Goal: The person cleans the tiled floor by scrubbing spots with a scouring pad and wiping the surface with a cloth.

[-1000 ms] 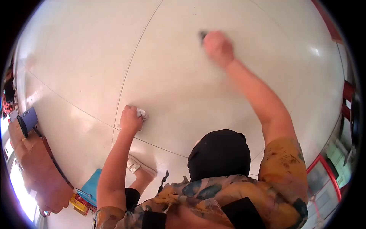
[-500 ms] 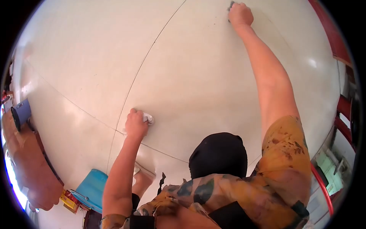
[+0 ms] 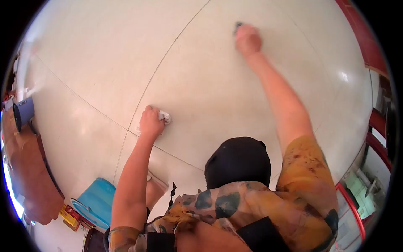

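The right hand, slightly blurred, is closed around a small dark-grey object that protrudes at the hand's far-left side; its long axis cannot be told. The left hand grips a crumpled white cloth, bunched out rightward from the fingers, over the glossy cream tiled floor.

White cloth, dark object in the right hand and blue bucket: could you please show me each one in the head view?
White cloth (image 3: 167, 118), head view: on its crumpled, uncovered part.
Dark object (image 3: 238, 26), head view: on its blurred, exposed end.
Blue bucket (image 3: 96, 195), head view: on its outer side wall.
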The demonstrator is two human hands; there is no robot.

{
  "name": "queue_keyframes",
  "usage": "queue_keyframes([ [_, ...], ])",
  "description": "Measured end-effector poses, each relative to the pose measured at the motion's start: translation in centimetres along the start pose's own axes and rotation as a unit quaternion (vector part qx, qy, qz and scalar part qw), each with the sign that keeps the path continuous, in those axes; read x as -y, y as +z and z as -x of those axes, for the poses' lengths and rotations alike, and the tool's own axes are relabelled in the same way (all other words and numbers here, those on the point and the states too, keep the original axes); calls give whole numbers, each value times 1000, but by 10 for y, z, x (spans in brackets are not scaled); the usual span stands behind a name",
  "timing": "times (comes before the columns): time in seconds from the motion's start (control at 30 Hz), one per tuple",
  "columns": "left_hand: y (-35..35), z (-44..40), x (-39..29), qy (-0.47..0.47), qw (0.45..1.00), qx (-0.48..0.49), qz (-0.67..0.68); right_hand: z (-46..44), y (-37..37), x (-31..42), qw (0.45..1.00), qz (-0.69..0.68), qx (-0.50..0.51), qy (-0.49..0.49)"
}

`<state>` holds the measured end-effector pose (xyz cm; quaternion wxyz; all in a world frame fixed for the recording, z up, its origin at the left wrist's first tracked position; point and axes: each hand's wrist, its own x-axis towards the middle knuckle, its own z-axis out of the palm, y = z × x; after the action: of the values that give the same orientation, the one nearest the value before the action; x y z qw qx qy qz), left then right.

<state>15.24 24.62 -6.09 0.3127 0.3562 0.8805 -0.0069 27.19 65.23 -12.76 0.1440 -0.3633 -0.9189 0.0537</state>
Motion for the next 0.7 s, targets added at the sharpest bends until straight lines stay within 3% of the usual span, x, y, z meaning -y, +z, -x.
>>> queue_keyframes([
  [0.07,4,3,2,18,999,-41,7,58,12,58,993,-57,16,-98],
  [0.1,10,6,6,25,996,-72,50,86,-3,90,979,-149,15,-136],
  [0.17,14,12,15,48,981,-134,133,133,-11,131,953,-187,93,-218],
  [0.2,9,12,23,-29,953,-120,278,148,-22,153,919,-184,263,-229],
  [0.27,-3,17,33,-184,820,-66,538,184,-59,167,823,-390,338,-235],
  [0.37,-29,53,-21,-129,777,-138,600,202,-111,156,748,-566,348,-5],
  [0.4,-39,65,-55,-124,791,-85,593,210,-107,149,714,-620,324,44],
  [0.43,-23,66,-65,-95,853,-49,511,214,-113,143,735,-620,272,37],
  [0.5,-2,77,-112,47,835,30,547,216,-138,124,774,-611,164,20],
  [0.57,-7,88,-141,98,826,50,553,223,-162,89,757,-593,164,218],
  [0.6,-23,94,-151,116,836,60,533,237,-160,59,749,-598,96,270],
  [0.63,-30,98,-156,133,845,70,513,252,-170,26,781,-543,34,305],
  [0.67,-23,92,-141,146,884,53,442,267,-188,0,834,-449,-53,315],
  [0.7,-9,89,-117,152,942,-6,298,293,-188,-34,803,-420,-81,414],
])
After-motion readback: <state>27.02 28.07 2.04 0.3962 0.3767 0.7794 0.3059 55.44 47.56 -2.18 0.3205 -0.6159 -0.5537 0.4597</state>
